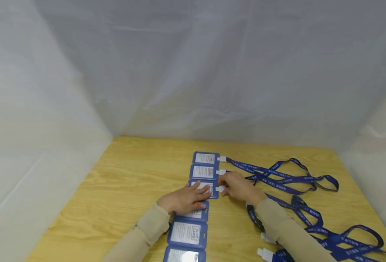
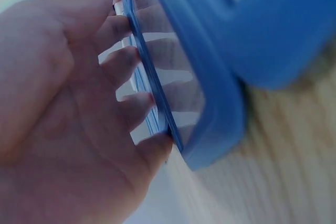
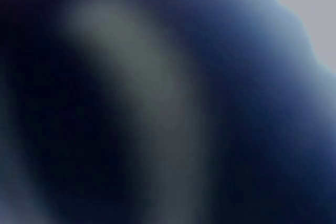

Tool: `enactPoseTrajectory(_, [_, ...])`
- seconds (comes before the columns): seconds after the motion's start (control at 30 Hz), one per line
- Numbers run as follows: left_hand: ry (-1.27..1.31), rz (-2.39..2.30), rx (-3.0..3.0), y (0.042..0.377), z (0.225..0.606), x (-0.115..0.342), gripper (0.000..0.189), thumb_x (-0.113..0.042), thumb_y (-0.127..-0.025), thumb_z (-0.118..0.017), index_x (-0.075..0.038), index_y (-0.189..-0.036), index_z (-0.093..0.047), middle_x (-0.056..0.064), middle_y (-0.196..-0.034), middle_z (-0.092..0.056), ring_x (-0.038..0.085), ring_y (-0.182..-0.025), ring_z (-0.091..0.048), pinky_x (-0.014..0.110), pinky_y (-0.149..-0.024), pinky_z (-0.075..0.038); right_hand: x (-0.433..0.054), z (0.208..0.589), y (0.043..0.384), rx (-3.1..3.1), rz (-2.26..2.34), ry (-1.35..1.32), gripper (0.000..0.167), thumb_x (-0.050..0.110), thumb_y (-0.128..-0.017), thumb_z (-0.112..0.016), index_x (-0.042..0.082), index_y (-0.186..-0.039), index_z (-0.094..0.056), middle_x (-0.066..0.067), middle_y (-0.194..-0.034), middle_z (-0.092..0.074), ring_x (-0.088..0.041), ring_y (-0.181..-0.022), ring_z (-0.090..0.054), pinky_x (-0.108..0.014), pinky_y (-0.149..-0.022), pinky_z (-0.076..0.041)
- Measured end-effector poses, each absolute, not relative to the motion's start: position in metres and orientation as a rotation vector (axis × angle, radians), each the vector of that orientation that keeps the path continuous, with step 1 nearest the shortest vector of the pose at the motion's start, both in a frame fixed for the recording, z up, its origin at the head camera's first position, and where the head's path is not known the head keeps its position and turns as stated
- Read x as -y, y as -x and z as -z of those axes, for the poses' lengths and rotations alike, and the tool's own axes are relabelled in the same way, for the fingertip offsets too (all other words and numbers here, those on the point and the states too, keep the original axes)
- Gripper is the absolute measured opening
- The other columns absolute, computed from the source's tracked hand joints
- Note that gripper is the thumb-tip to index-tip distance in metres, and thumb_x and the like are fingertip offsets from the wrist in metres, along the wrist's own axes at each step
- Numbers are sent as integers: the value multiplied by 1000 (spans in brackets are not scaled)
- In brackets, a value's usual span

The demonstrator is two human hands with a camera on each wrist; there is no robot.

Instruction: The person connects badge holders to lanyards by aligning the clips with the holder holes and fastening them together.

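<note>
Blue badge holders with white cards lie in a column on the table. My left hand [image 1: 186, 199] rests with spread, straight fingers on the third badge holder [image 1: 214, 195] from the back and partly covers the fourth holder [image 1: 204, 212]. At the third holder's right end, my right hand [image 1: 238, 186] pinches the white clip [image 1: 219, 189] of a blue lanyard. In the left wrist view, fingers [image 2: 128, 69] reach over a blue-edged holder [image 2: 220, 108]. Only a dark blue blur fills most of the right wrist view.
The two rearmost holders [image 1: 205, 158] have lanyard clips [image 1: 223, 159] at their right ends. Blue lanyards [image 1: 283, 180] sprawl across the right side of the wooden table [image 1: 130, 174]. More clips [image 1: 266, 254] lie near the right forearm. White sheeting [image 1: 212, 72] hangs behind.
</note>
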State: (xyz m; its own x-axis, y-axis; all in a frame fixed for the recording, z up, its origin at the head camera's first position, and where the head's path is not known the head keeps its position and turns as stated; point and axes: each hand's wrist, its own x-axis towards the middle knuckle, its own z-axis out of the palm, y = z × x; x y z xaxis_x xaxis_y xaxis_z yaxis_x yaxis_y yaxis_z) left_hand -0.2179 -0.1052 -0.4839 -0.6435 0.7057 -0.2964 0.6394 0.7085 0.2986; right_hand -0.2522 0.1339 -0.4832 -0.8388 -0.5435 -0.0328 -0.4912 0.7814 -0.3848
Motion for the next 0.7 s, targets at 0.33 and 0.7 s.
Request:
enactPoseTrajectory(0.33, [-1023, -287, -2532, 215, 482, 105, 56, -47, -107, -40, -27, -159, -33, -3, -169, -19, 32, -157, -10, 55, -127, -12, -134, 483, 251, -2816, 523, 759, 16, 21, -87, -81, 13, -99, -73, 3, -93, -70, -11, -84, -61, -35, -85, -58])
enactPoseTrajectory(0.7, [-956, -297, -2515, 218, 476, 105, 58, -53, -105, -42, -30, -157, -35, -7, -168, -20, 28, -157, -11, 51, -128, -12, -139, 481, 248, -2772, 568, 786, 29, 25, -89, -78, 11, -114, -73, 0, -104, -72, -12, -93, -64, -36, -90, -58])
